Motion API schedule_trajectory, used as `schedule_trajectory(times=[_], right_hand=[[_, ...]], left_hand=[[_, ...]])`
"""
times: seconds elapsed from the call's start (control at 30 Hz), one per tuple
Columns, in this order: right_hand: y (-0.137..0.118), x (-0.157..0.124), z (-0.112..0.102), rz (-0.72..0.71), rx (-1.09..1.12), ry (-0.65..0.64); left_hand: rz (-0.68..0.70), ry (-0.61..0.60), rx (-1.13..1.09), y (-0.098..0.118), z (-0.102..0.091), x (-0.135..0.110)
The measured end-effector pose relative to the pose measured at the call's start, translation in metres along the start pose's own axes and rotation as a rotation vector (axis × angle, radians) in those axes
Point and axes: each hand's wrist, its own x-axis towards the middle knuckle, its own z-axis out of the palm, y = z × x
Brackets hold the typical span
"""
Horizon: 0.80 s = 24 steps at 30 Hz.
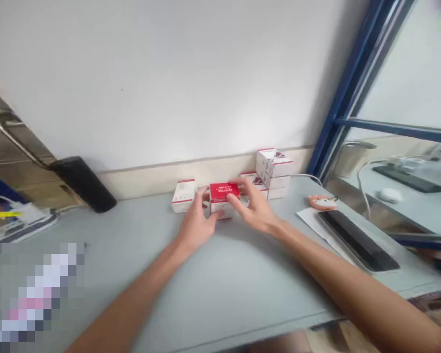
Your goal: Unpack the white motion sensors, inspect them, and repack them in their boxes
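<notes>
Both my hands reach to the back of a grey table [220,279] and hold one small box with a red top [223,192]. My left hand [195,223] grips its left side, fingers curled round it. My right hand [253,206] rests on its right side and top. A white and red box [183,195] lies just left of it. Behind my right hand, a stack of the same white and red boxes [274,172] stands against the wall.
A black keyboard [358,239] lies on white paper at the right, with a small orange object [322,201] behind it. A blue window frame [347,88] rises on the right. A black handle-like object [83,184] and papers [14,220] sit at the left.
</notes>
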Motion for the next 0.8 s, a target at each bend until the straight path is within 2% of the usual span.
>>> schedule_trajectory(times=[0.8], right_hand=[[0.004, 0.005, -0.007, 0.0, -0.021, 0.014]], left_hand=[[0.036, -0.049, 0.105, 0.012, -0.005, -0.002]])
